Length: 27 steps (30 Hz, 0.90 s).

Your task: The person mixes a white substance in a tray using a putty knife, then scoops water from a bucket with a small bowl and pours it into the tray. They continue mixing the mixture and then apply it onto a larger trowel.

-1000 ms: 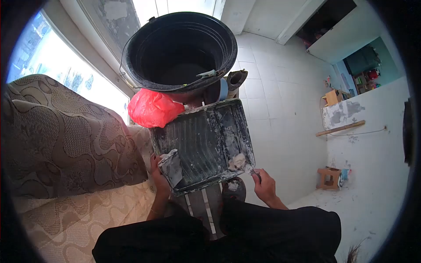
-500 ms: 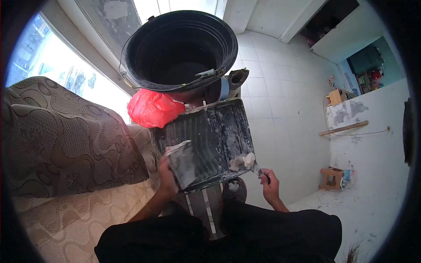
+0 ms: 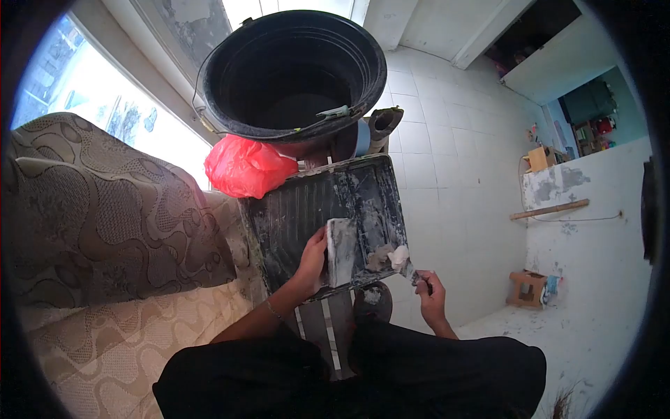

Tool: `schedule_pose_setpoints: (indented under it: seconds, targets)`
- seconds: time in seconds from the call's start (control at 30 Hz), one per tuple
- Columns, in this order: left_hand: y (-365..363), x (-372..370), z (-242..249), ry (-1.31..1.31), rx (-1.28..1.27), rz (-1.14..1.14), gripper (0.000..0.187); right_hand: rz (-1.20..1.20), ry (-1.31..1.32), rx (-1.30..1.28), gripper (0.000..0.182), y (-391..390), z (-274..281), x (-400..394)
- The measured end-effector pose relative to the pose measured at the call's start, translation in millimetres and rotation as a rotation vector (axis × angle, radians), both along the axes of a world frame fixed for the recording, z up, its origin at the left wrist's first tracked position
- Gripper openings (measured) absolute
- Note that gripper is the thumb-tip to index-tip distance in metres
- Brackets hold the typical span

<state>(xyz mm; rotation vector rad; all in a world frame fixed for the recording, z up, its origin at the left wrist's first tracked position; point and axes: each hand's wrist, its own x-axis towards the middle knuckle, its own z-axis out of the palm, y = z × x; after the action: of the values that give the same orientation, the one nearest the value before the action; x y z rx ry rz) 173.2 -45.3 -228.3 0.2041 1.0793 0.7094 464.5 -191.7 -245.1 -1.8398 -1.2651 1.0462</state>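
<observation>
Nearest the camera, the person's dark-clothed lap fills the lower middle of the view, with a step ladder's [image 3: 328, 328] grey, white-striped top showing just beyond it. The right hand [image 3: 434, 292] is closed around the handle of a putty knife [image 3: 412, 271], whose blade reaches to the near right corner of the paint tray [image 3: 300, 209] and carries a lump of white filler [image 3: 398, 256] at its tip. The left hand [image 3: 309, 262] grips a broad scraper [image 3: 340, 251], thumb on one side and fingers behind; the plaster-smeared blade stands roughly upright over the tray's near edge, just left of the filler and close to the putty knife's tip. Whether the two blades touch cannot be told.

The tray is black, ribbed and streaked with dried white material; it sits tilted on the ladder top, its near edge against the hands. At its far left corner lies a crumpled red plastic bag [image 3: 244, 166]. Beyond the tray's far edge stands a large black bucket [image 3: 293, 70], with a small tool lying across its near rim. A blue-and-dark roll [image 3: 370, 133] sits by the bucket's right side.

To the left, patterned beige fabric [image 3: 105, 223] covers a bulky shape beside the window. Far right, a small wooden stool [image 3: 523, 286] stands on the white tiled floor [image 3: 447, 167].
</observation>
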Motion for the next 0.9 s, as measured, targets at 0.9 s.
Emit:
schedule_pose_setpoints:
  seconds: [0.9]
  targets:
    - [-15,6,66,-0.213,-0.225,0.025,0.046,0.47,-0.267,0.385,0.018,92,110,-34]
